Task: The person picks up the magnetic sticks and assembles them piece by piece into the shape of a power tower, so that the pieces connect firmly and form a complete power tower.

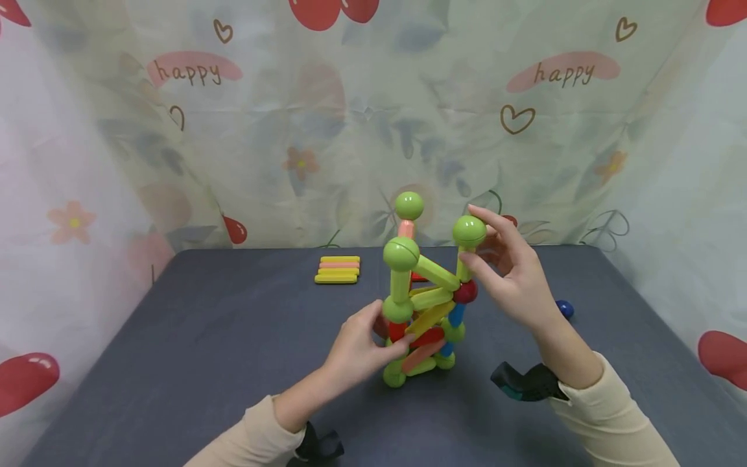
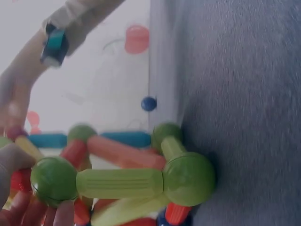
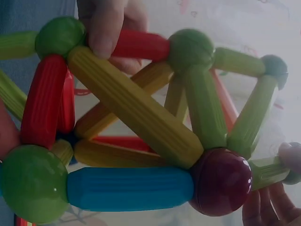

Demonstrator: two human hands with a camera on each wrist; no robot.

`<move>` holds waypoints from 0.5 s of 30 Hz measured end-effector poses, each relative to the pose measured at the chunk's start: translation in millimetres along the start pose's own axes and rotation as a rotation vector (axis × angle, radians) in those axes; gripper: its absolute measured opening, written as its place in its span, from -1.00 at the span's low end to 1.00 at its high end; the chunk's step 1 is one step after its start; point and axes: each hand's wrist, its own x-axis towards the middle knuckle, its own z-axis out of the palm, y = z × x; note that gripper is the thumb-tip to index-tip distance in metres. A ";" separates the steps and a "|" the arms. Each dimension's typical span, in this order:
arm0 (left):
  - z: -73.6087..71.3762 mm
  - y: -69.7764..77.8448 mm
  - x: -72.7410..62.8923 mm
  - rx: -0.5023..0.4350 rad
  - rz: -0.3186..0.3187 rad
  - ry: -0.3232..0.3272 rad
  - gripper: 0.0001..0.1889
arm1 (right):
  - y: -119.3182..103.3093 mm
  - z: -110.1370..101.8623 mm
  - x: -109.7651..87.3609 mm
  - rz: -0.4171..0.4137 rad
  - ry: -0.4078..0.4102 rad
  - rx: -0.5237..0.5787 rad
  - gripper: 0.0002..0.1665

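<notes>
A tower of ball-and-rod building pieces stands on the dark table in the head view. My left hand grips its lower left side, around a red rod by a green ball. At the upper right, my right hand pinches a light green rod topped by a green ball. That rod meets a dark red ball, from which a blue rod and a yellow rod also run. Some of the tower's far side is hidden.
Several yellow and pink rods lie side by side behind the tower, to the left. A dark blue ball rests beyond my right wrist. Partly hidden behind the tower is a red piece. A printed curtain hangs behind the table.
</notes>
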 end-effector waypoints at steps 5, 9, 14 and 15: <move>11.8 4.3 -0.4 0.000 0.000 0.028 -0.76 | 10.5 -1.9 5.5 0.008 -0.008 0.026 -0.26; 18.1 4.3 -0.4 -0.019 0.014 0.042 -0.73 | 17.5 -4.3 7.4 -0.011 -0.020 0.061 -0.29; 17.5 1.3 -0.7 -0.054 0.041 0.020 -0.72 | 21.3 -8.3 5.9 -0.050 -0.029 0.175 -0.35; 15.9 0.2 -0.8 -0.065 0.042 0.006 -0.72 | 21.6 -9.1 5.3 -0.058 -0.032 0.195 -0.36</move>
